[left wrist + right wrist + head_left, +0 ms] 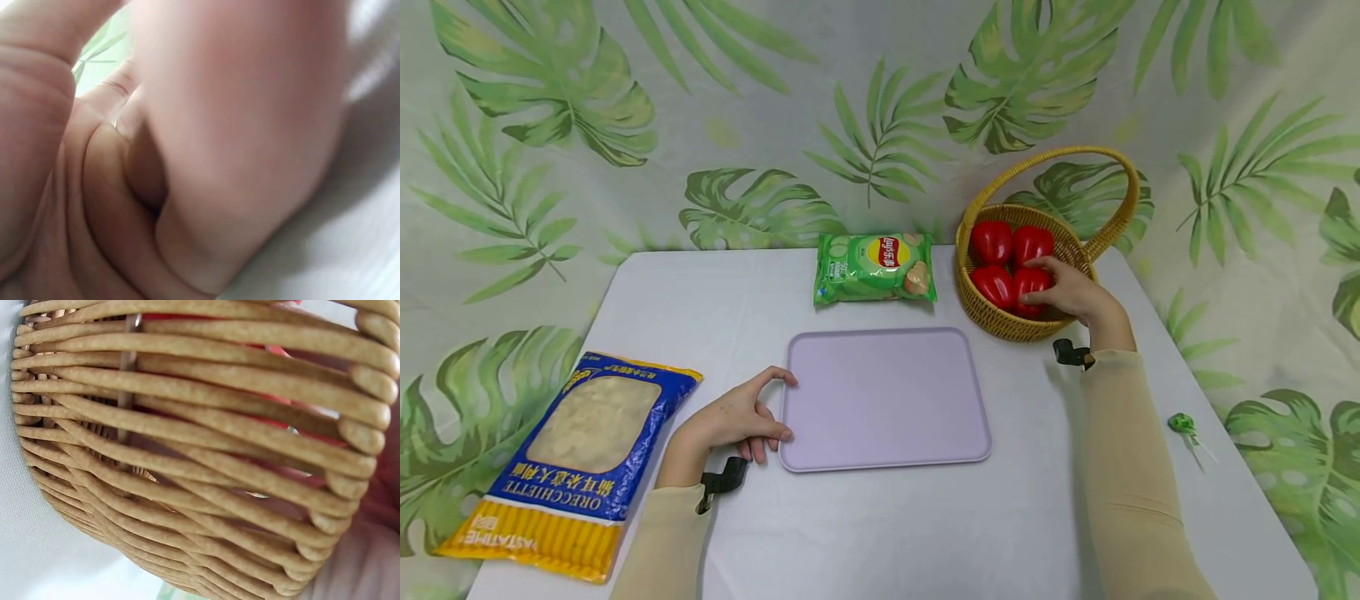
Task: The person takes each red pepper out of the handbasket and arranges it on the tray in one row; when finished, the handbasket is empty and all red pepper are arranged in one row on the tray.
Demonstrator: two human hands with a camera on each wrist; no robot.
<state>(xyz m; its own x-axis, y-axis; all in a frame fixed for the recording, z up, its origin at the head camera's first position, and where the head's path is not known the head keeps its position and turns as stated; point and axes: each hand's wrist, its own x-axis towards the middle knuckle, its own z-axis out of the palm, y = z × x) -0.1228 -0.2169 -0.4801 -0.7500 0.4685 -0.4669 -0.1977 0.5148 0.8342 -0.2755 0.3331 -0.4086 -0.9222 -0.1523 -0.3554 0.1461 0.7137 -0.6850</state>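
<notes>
Inside a round wicker basket [1000, 323] at the back right lie several red bell peppers [992, 242]. My right hand [1071, 293] reaches over the basket's right rim and grips the front right pepper [1032, 287], thumb on its near side and fingers at its far side. Basket weave [187, 425] fills most of the right wrist view and largely hides that grasp. At the left edge of a pale purple tray [883, 400], my left hand [741, 415] rests with index finger and thumb spread apart on the rim. The left wrist view shows mostly its palm and fingers [231, 125].
A green bag of Lay's chips [874, 268] lies behind the tray. On the left is a blue and yellow bag of orecchiette pasta [576, 462]. A green-wrapped lollipop [1182, 423] lies near the white table's right edge. The basket's tall handle [1052, 157] arches above it.
</notes>
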